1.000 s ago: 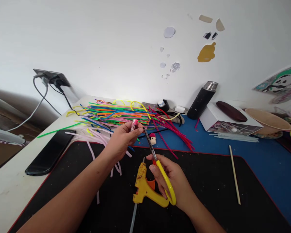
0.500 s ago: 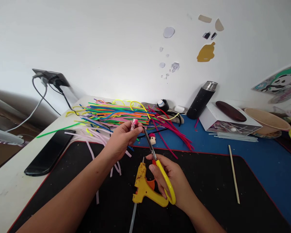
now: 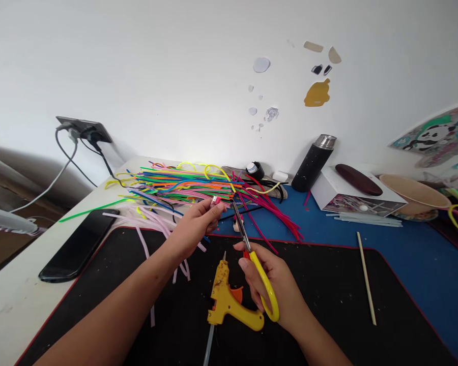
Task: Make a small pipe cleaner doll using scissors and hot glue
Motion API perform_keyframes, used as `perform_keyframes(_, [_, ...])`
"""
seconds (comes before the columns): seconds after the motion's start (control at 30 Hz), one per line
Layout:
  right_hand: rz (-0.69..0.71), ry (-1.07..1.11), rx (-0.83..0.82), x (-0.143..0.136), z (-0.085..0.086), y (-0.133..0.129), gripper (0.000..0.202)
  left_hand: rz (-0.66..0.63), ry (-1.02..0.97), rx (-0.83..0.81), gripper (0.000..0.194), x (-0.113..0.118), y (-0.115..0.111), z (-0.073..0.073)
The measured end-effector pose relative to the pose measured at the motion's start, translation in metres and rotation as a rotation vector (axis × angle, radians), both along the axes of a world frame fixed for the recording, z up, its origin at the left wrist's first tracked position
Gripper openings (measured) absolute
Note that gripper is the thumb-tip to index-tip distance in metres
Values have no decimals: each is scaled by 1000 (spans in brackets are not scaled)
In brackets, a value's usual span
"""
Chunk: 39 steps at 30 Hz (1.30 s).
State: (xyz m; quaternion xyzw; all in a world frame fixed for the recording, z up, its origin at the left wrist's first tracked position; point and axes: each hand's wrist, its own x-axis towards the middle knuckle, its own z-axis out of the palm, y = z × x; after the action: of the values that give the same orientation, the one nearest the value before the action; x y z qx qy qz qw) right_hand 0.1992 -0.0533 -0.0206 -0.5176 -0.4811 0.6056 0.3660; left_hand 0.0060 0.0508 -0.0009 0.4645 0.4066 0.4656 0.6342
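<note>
My left hand (image 3: 196, 219) pinches a small pink-and-whitish piece (image 3: 215, 201) between thumb and fingers; its exact kind is too small to make out. In my right hand (image 3: 273, 277) are scissors (image 3: 265, 284) with yellow and red handles. Their blades point up and away, close together, with the tips just right of my left fingertips. A yellow hot glue gun (image 3: 222, 297) with an orange trigger lies on the black mat (image 3: 313, 305) below my hands. Behind the blades sits a small pink-and-cream figure (image 3: 237, 223), partly hidden.
Colourful pipe cleaners (image 3: 191, 183) are heaped against the wall, with pale pink ones (image 3: 145, 244) trailing onto the mat. A phone (image 3: 78, 246) lies left. Back right stand a black flask (image 3: 313, 162) and a white box (image 3: 361, 190); a thin stick (image 3: 366, 279) rests on the mat.
The scissors and my right hand have shifted slightly right, blade tips a little farther from my left fingers. My left hand has turned slightly with the pink piece. The view has tilted up a little.
</note>
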Motion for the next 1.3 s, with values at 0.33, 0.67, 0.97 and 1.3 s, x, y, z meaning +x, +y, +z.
perform_keyframes(0.33, [-5, 4, -7, -1, 2, 0, 79, -27, 480, 221, 60, -3, 0, 2])
perform_keyframes(0.67, [27, 7, -49, -6, 4, 0, 90, -42, 646, 288, 47, -3, -3, 6])
perform_keyframes(0.97, [56, 1, -53, -4, 0, -2, 86, -41, 686, 298, 41, -3, -2, 10])
perform_keyframes(1.3, [73, 22, -63, -6, 1, -3, 87, -22, 690, 277, 41, -5, 0, 12])
